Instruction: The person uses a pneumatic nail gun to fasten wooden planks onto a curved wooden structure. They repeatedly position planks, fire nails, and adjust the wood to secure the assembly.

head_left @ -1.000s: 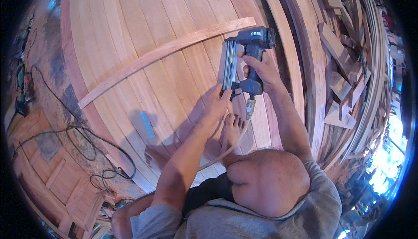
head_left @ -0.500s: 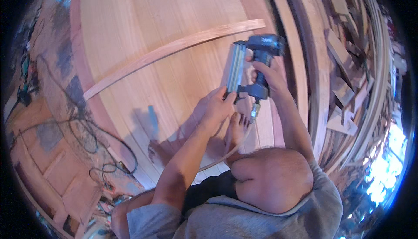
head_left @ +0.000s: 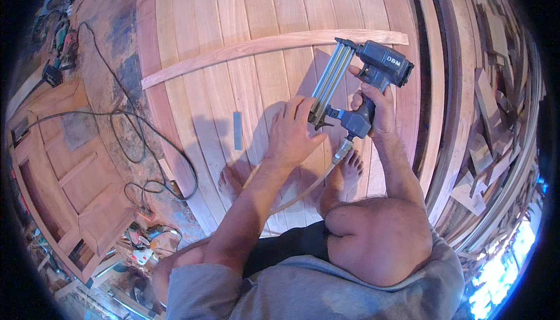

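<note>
On the panel (head_left: 204,5), a grey strip (head_left: 237,131) lies toward the left edge. My left hand (head_left: 290,134) is loosely spread, fingertips at the lower end of the magazine (head_left: 335,79). The nailer (head_left: 382,63) is over the panel, nearer its right edge, handle wrapped by my right hand (head_left: 382,107). I'd expect it heavy, stiff, hose (head_left: 315,184) tugging; the handle is the place to grip.

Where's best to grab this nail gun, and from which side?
The nail gun is probably best gripped by its narrow handle, from the right: the right hand wraps there, while the long magazine lies to the left and the hose fitting sits at the handle's base.
</note>
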`<state>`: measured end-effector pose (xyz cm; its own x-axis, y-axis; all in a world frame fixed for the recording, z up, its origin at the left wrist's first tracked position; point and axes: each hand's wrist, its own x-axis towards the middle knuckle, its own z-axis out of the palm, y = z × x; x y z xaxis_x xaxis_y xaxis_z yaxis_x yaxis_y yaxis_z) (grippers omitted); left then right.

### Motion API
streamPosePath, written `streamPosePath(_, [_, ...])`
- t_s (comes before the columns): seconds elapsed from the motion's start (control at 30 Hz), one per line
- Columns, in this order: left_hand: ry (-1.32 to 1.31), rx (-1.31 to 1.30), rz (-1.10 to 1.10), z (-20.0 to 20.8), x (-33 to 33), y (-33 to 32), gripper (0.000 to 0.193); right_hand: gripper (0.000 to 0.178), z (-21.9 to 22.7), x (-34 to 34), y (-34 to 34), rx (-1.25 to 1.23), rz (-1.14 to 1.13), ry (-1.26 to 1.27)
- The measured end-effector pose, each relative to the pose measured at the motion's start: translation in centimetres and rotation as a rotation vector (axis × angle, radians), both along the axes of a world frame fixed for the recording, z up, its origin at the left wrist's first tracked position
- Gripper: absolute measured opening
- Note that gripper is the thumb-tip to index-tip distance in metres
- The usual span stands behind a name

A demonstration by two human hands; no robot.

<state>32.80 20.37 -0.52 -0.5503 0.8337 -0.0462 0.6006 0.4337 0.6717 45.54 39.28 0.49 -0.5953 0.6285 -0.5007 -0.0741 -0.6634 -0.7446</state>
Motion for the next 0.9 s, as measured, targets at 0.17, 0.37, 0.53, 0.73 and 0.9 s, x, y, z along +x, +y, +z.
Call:
streamPosePath(0.17, [-0.020, -0.056, 0.194, 0.1, 0.3, 1.6, 0.070, 0.036, 0.7, -1.8, -1.9, 0.040, -0.096, 0.016])
streamPosePath(0.37, [0.070, -0.136, 0.325, -0.1, 1.5, 1.9, 0.060, 0.028, 0.5, -2.0, -2.0, -0.014, -0.106, -0.177])
streamPosePath(0.53, [0.105, -0.163, 0.385, -0.6, 2.4, 1.8, 0.054, 0.033, 0.6, -2.0, -2.6, 0.029, -0.157, -0.204])
streamPosePath(0.73, [-0.081, -0.240, 0.356, -1.3, 3.1, 1.3, 0.053, 0.028, -0.3, -0.8, -2.6, -0.068, -0.153, -0.263])
streamPosePath(0.9, [-0.026, -0.210, 0.193, -1.0, 3.5, 0.1, 0.052, 0.021, -1.3, 0.8, -3.4, -0.217, -0.171, -0.126])
